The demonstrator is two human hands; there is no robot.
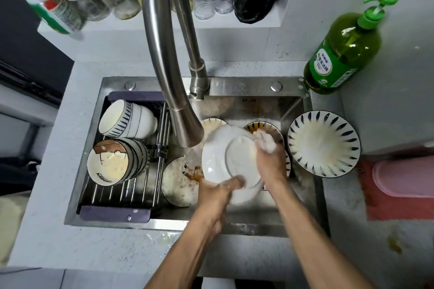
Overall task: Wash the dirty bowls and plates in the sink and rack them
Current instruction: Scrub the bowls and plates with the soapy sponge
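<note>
Head view showed the plate tilted over the sink, left hand gripping its near rim, soapy right hand rubbing its back; rack lay leftward, nearer the left hand

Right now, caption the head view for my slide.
Left hand grips round white plate over steel sink; soapy right hand scrubs its underside.
</note>
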